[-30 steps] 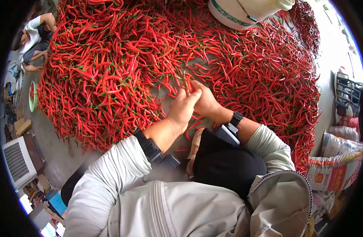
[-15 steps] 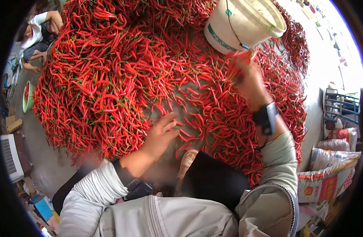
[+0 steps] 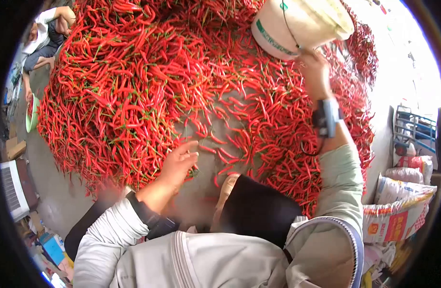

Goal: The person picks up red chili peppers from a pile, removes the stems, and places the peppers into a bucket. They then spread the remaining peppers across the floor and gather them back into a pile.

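My left hand (image 3: 178, 165) hovers beside the edge of a large heap of red chili peppers (image 3: 115, 91), its fingers partly bent and apart, with nothing clearly in it. My right hand (image 3: 315, 72) is reached out at the lower side of a white bucket (image 3: 297, 26) with a green band. Its fingertips overlap the bucket near the wire handle's grip; blur hides whether they hold it. The bucket is tilted, its mouth toward the upper right. Looser peppers (image 3: 287, 139) lie under and around my right forearm.
At the upper left a person (image 3: 43, 38) crouches with one hand at a green basin (image 3: 32, 115). Printed sacks (image 3: 395, 216) and a blue metal rack (image 3: 415, 129) stand at the right. A white boxy appliance (image 3: 13, 189) sits at the left, near my legs.
My right hand shifted up and right toward the bucket; the red peppers seen at it before no longer show. My left hand drew slightly back and down. The crouching person's arm reached to the basin.
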`<action>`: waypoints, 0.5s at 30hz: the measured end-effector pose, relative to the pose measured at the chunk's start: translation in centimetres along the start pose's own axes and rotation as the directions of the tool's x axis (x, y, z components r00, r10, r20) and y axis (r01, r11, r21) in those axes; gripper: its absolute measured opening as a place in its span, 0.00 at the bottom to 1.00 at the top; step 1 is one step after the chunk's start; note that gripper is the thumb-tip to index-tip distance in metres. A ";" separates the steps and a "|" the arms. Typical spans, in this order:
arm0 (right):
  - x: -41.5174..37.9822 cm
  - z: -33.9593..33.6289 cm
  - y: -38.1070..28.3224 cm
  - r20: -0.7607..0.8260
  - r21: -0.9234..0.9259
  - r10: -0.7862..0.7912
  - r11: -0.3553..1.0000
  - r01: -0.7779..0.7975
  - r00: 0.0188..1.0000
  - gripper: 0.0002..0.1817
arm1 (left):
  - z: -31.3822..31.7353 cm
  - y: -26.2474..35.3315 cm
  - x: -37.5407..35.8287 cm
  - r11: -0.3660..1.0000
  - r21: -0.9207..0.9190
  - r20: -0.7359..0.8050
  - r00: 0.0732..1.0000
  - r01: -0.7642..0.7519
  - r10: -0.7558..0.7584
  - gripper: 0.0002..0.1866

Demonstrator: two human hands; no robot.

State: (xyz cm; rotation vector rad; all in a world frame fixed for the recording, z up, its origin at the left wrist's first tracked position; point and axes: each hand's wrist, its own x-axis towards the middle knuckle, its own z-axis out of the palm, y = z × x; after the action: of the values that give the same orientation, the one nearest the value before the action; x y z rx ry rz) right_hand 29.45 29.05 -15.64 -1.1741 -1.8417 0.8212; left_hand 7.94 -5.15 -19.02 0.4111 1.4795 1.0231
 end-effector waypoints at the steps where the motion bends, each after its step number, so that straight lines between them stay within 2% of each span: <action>1: -2.7 1.9 -0.4 0.135 -0.070 0.256 0.966 -0.248 0.957 0.11 | -0.6 -0.5 -0.2 0.999 -0.039 -0.010 1.000 0.015 -0.016 0.24; 2: -8.0 6.5 5.3 0.249 -0.350 0.038 0.935 0.053 0.968 0.13 | -0.9 -0.9 -0.1 0.997 -0.072 -0.021 0.999 0.033 -0.035 0.24; 3: -10.8 8.7 6.9 0.314 -0.308 -0.033 0.942 0.134 0.949 0.17 | -1.0 -0.7 -0.3 0.993 -0.076 -0.059 0.994 0.091 -0.095 0.23; 4: -12.0 9.7 4.8 0.510 -0.345 0.070 0.930 0.129 0.858 0.22 | -1.3 -0.7 -0.4 0.993 -0.066 -0.063 0.992 0.101 -0.105 0.23; 6: -14.4 13.9 8.9 0.596 -0.226 -0.155 0.909 0.350 0.788 0.23 | -1.9 -0.7 -0.5 0.987 -0.070 -0.130 0.980 0.145 -0.153 0.22; 7: -14.7 15.0 8.8 0.591 -0.222 -0.146 0.916 0.334 0.793 0.23 | -2.2 -0.9 -0.3 0.988 -0.036 -0.135 0.979 0.150 -0.153 0.19; 9: -14.5 16.2 8.7 0.673 -0.423 0.002 0.821 0.383 0.740 0.26 | -2.7 -0.6 -0.2 0.986 -0.016 -0.157 0.973 0.168 -0.168 0.18; 10: -13.9 16.1 8.8 0.668 -0.425 0.011 0.827 0.369 0.744 0.26 | -2.9 -0.5 0.0 0.985 -0.010 -0.179 0.968 0.175 -0.174 0.18; 12: -12.5 15.5 9.3 0.664 -0.546 0.199 0.787 0.286 0.721 0.29 | -3.2 -0.3 0.3 0.982 -0.041 -0.171 0.967 0.185 -0.189 0.20; 13: -12.3 15.0 10.3 0.643 -0.602 0.235 0.744 0.291 0.729 0.30 | -3.1 0.0 0.5 0.982 -0.058 -0.192 0.963 0.180 -0.188 0.20; 14: -12.4 14.2 11.8 0.589 -0.608 0.214 0.752 0.254 0.779 0.29 | -3.1 0.3 0.7 0.982 -0.075 -0.214 0.959 0.172 -0.184 0.19; 15: -12.2 12.7 11.7 0.597 -0.646 0.245 0.711 0.277 0.764 0.30 | -3.0 0.5 0.9 0.981 -0.078 -0.218 0.957 0.176 -0.189 0.19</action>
State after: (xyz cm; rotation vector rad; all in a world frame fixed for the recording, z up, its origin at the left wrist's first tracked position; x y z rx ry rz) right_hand 26.47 20.67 -34.78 -1.4242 -2.9420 0.5234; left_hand 4.78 -5.26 -19.58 0.1156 1.6518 0.9857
